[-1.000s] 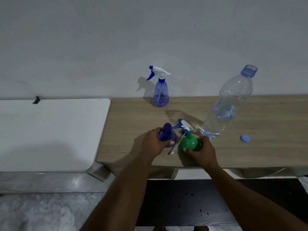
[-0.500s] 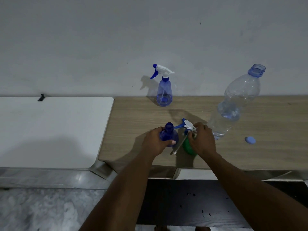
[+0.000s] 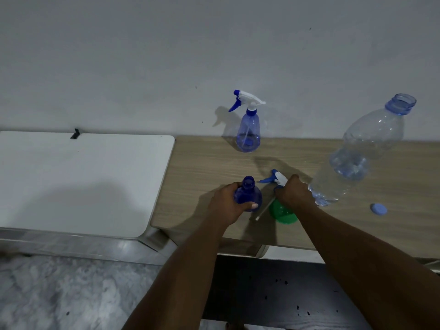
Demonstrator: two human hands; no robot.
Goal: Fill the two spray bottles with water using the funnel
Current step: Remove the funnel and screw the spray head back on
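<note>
left hand [image 3: 228,203] curls round the open blue spray bottle [image 3: 247,195] at the near side of the table [image 3: 202,167] | right hand [image 3: 295,194] grips the loose spray top [image 3: 276,178] | green funnel [image 3: 283,214] lies just under that hand | second spray bottle [image 3: 247,129] stands far back | big water bottle [image 3: 357,158] at right, open

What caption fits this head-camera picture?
Left hand holds the open blue bottle; right hand grips the loose sprayer head by the green funnel.
</note>
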